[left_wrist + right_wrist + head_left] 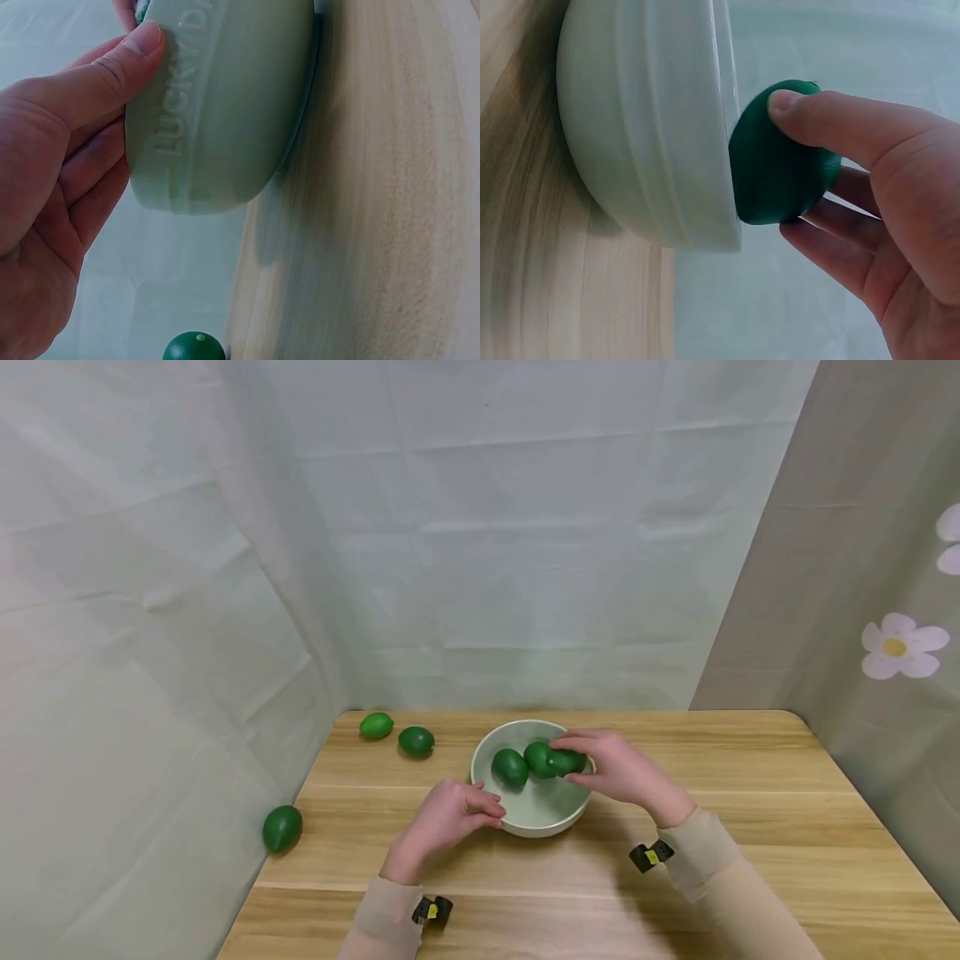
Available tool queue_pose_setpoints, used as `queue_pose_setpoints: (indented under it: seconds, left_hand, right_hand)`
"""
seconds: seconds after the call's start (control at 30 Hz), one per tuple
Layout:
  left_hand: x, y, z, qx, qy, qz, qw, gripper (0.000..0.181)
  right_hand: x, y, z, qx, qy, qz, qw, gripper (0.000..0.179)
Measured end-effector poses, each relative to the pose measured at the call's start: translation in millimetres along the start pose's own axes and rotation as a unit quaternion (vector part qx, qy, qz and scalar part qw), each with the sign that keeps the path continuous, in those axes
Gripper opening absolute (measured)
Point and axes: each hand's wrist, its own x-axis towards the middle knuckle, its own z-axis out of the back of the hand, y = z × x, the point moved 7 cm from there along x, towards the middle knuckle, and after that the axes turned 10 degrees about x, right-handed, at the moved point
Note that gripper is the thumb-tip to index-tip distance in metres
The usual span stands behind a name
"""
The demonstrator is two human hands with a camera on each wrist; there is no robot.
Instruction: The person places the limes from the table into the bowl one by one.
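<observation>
A pale green bowl [536, 814] stands on the wooden table, with raised lettering on its outside in the left wrist view. My left hand [452, 814] grips its near left rim, the thumb [124, 64] on the outer wall. My right hand [618, 768] holds a dark green avocado [780, 161] between thumb and fingers at the bowl's right rim. In the head view this avocado overlaps one avocado [537, 758] inside the bowl. Another avocado [510, 768] lies left of that one, also in the bowl.
At the table's back left lie a smaller, brighter green lime [377, 725] and a dark green avocado [416, 742]. One more avocado [282, 828] sits at the left edge. Pale curtains [525, 568] hang behind and beside the wooden table [750, 810].
</observation>
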Motion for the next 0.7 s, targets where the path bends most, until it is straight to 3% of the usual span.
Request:
queue_pose_setpoints:
  seconds: [0.23, 0.7]
  left_hand:
    - [-0.4, -2.3, 0.5, -0.006, 0.004, -0.004, 1.0, 0.012]
    - [0.0, -2.2, 2.3, -0.009, 0.002, -0.001, 1.0, 0.012]
  right_hand:
    - [4.5, 1.0, -12.3, -0.042, 0.049, 0.022, 0.9977, 0.05]
    - [14.8, -0.7, -28.8, -0.109, 0.108, -0.005, 0.9882, 0.048]
